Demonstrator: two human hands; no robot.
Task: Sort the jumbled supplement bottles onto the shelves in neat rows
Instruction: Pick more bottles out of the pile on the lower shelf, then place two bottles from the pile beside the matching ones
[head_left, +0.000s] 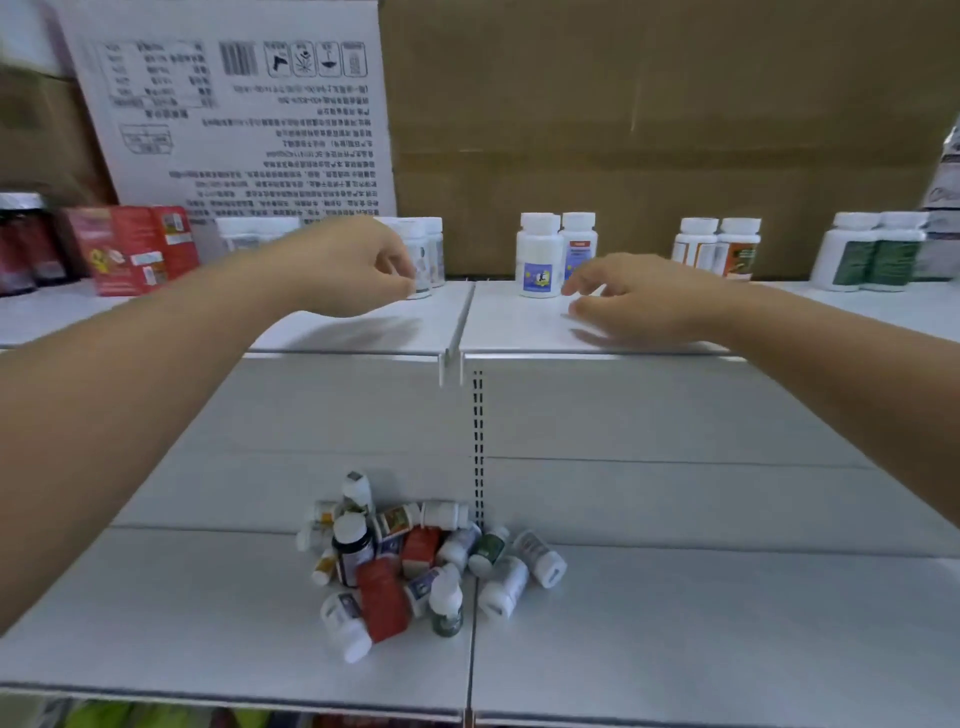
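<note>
Head view. Both arms are extended to the upper shelf. The left hand is curled, fingertips pinched on a white bottle standing in the far row left of the shelf seam. The right hand is held loosely open, palm down, empty, just right of a blue-label bottle. A jumbled pile is seen lying on the lower shelf, at centre against the back panel.

Bright, soft-shadowed, blurry, edge-warped.
</note>
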